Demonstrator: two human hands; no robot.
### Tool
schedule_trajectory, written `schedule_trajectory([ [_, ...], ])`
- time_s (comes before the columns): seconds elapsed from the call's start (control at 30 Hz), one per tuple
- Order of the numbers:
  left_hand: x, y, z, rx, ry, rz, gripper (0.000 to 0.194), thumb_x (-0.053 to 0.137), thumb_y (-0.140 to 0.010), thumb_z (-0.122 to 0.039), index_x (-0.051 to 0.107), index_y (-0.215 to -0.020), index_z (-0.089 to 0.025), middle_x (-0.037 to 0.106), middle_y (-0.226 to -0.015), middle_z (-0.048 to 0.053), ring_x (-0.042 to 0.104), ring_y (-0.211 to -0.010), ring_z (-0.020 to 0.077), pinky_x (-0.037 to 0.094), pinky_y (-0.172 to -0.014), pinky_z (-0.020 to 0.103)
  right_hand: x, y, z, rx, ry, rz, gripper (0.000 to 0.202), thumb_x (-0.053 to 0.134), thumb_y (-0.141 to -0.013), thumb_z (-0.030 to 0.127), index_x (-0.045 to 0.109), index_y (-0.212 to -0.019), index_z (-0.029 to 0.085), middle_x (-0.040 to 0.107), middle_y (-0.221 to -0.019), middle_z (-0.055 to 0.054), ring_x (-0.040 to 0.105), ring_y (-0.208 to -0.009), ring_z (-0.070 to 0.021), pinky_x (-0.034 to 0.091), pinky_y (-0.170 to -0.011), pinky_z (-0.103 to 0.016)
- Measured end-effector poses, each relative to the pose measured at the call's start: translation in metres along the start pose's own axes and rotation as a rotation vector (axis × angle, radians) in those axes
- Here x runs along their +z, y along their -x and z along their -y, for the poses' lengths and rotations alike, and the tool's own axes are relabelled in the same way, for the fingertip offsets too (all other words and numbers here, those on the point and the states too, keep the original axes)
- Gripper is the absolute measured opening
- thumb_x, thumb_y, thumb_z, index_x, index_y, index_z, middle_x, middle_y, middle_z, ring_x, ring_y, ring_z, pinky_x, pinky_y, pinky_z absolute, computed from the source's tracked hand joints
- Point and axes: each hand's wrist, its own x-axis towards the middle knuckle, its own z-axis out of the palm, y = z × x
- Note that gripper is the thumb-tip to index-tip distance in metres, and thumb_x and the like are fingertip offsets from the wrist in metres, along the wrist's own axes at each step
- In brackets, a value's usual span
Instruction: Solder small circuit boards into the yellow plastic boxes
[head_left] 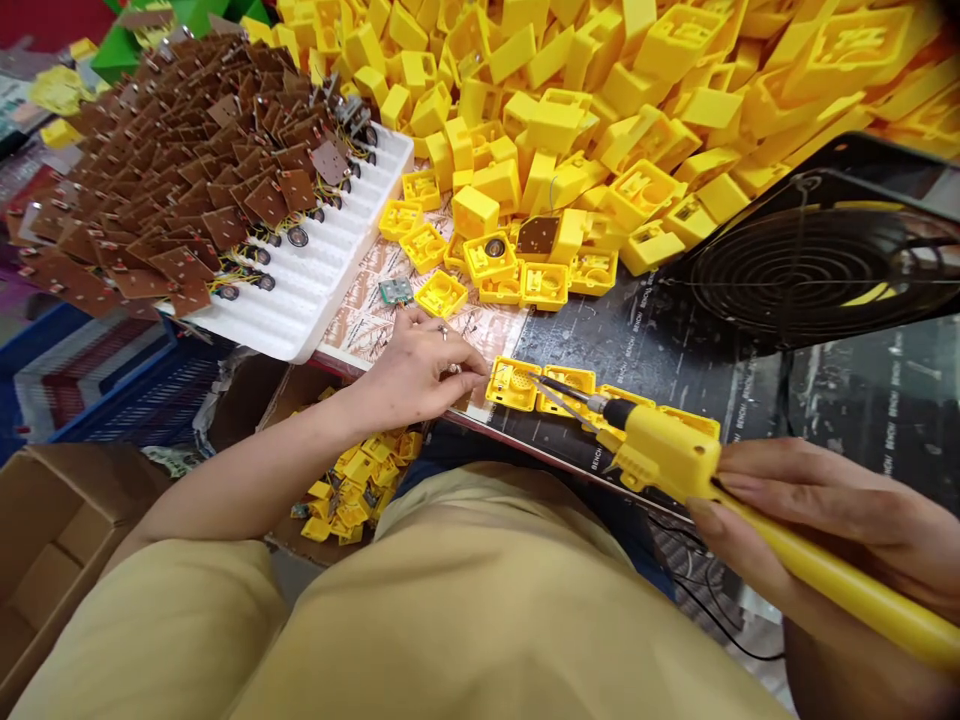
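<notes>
My left hand point(435, 368) rests at the bench's front edge, its fingers bent together and the tips at the left side of a small yellow plastic case point(504, 397). This open case is the first in a row along the edge, beside a second yellow case point(571, 380). In my right hand point(832, 520) is a yellow soldering iron point(667, 450) with a long handle. Its dark metal tip points left, over the first two cases. Whether the tip touches anything cannot be made out. The iron partly covers the cases further right.
A large heap of yellow cases point(555, 125) fills the back. Brown circuit boards point(225, 150) with wired round parts are piled on a white ribbed tray point(337, 240) at left. A black fan point(795, 260) stands at right. Below the bench, a cardboard box holds yellow pieces point(360, 490).
</notes>
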Motion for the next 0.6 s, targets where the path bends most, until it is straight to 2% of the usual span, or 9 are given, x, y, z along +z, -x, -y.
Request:
schedule_trajectory([
  [0.07,0.0,-0.002,-0.002,-0.007,0.009,0.026,0.01,0.064,-0.084,-0.024,0.073,-0.08,-0.021,0.076,-0.08,-0.002,0.063,-0.083,0.0166,0.026,-0.099,0.041,-0.005,-0.004,-0.012,-0.296,0.033,0.106,0.034,0.076,-0.08,0.015,0.065,-0.11,0.025,0.07,-0.082,-0.001,0.066,-0.065,-0.0144,0.055,-0.05,-0.023],
  [0.13,-0.001,-0.003,-0.005,-0.02,-0.001,0.056,0.01,0.064,-0.083,-0.025,0.072,-0.078,-0.021,0.075,-0.077,-0.003,0.062,-0.082,0.017,0.026,-0.099,0.042,-0.009,-0.006,-0.022,-0.4,0.131,0.114,0.046,0.076,-0.08,0.013,0.061,-0.123,0.021,0.071,-0.084,-0.001,0.067,-0.066,-0.013,0.055,-0.055,-0.021],
  [0.2,-0.002,-0.005,-0.008,-0.033,-0.03,0.081,0.01,0.064,-0.081,-0.023,0.071,-0.075,-0.02,0.074,-0.075,-0.003,0.061,-0.083,0.0179,0.025,-0.1,0.044,-0.011,-0.008,-0.026,-0.363,0.15,0.127,0.042,0.071,-0.084,0.013,0.06,-0.123,0.02,0.071,-0.085,-0.002,0.068,-0.071,-0.013,0.056,-0.061,-0.021],
  [0.37,-0.003,-0.006,-0.016,-0.013,-0.093,0.111,0.01,0.063,-0.082,-0.021,0.07,-0.076,-0.019,0.075,-0.083,0.0,0.059,-0.089,0.0201,0.027,-0.096,0.043,-0.008,-0.011,-0.02,-0.404,0.058,0.19,0.017,0.071,-0.086,0.018,0.06,-0.1,0.021,0.069,-0.082,-0.001,0.067,-0.071,-0.0109,0.057,-0.065,-0.021],
  [0.47,-0.001,-0.006,-0.017,0.034,-0.17,0.09,0.013,0.06,-0.084,-0.021,0.071,-0.077,-0.019,0.075,-0.085,0.002,0.058,-0.09,0.0208,0.029,-0.093,0.043,-0.006,-0.016,-0.015,-0.43,0.07,0.214,0.018,0.074,-0.083,0.013,0.059,-0.09,0.019,0.068,-0.079,0.0,0.066,-0.07,-0.0105,0.058,-0.064,-0.022],
  [0.6,0.002,-0.005,-0.018,0.121,-0.3,0.06,0.02,0.054,-0.087,-0.022,0.071,-0.076,-0.018,0.075,-0.083,0.005,0.057,-0.089,0.022,0.031,-0.089,0.043,-0.004,-0.021,-0.015,-0.507,0.03,0.235,0.025,0.078,-0.076,0.006,0.06,-0.091,0.016,0.067,-0.077,-0.001,0.066,-0.071,-0.012,0.059,-0.064,-0.024],
])
